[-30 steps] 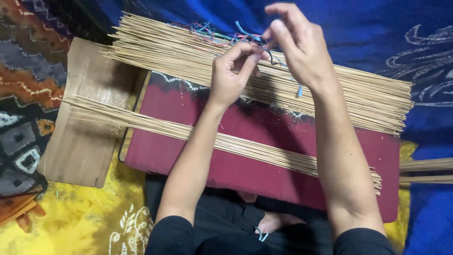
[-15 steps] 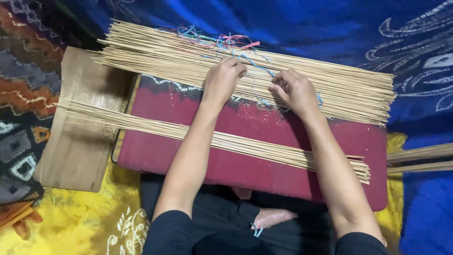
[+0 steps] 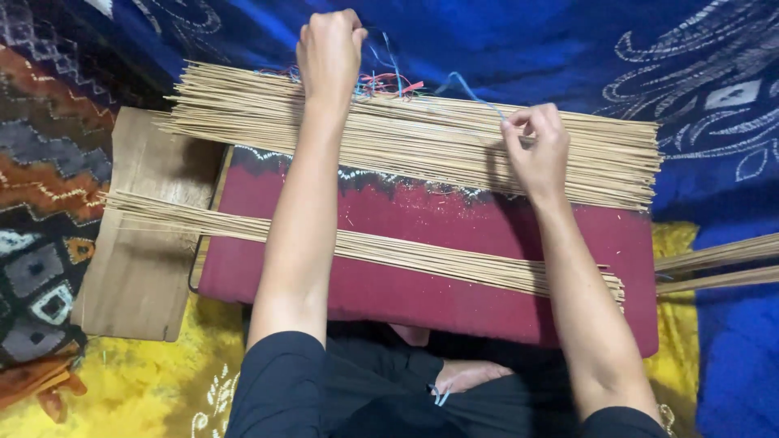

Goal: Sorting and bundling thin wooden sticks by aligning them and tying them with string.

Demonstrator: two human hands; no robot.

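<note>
Since half a second ago the left hand (image 3: pixel 329 50) has lifted off the sticks and drawn away to the far edge of the woven stick mat (image 3: pixel 422 138), now closed in a fist on the coloured threads (image 3: pixel 388 81); the right hand (image 3: pixel 537 146) has stayed on the mat, fingers pinched on a blue thread (image 3: pixel 471 88). That thread runs from the right hand up and leftward toward the left fist. The mat's sticks lie left to right across the maroon board (image 3: pixel 422 284); a loose stick bundle (image 3: pixel 365 243) lies nearer the body.
</note>
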